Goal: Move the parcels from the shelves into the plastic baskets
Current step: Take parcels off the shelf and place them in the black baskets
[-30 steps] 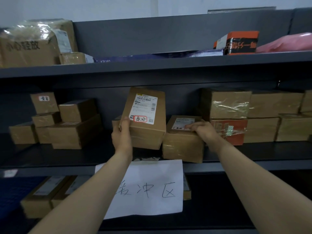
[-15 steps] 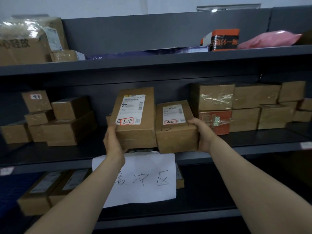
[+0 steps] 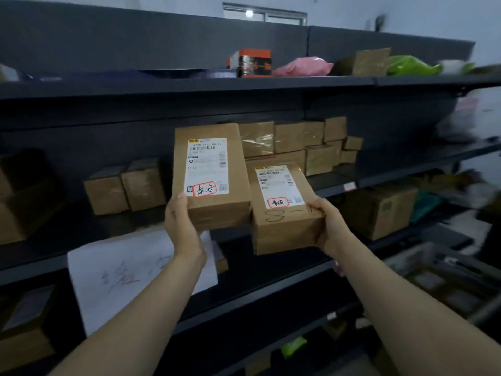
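Observation:
My left hand (image 3: 181, 226) grips the lower left corner of a tall brown parcel (image 3: 214, 169) with a white shipping label, held upright in front of the middle shelf (image 3: 81, 240). My right hand (image 3: 329, 226) grips the lower right corner of a smaller brown parcel (image 3: 284, 213), also labelled, with dark handwriting on its top. Both parcels are off the shelf and side by side, almost touching. A grey plastic basket (image 3: 444, 270) shows blurred at the lower right, below my right arm.
More brown boxes (image 3: 306, 143) are stacked on the middle shelf behind the held parcels, two others (image 3: 124, 185) to the left. An orange box (image 3: 253, 62), a pink bag (image 3: 303, 66) and a green bag (image 3: 409, 66) lie on the top shelf. A white paper sign (image 3: 122, 272) hangs from the shelf edge.
Both parcels have come off the middle shelf toward me. My view has swung to the right, and the basket has come into sight.

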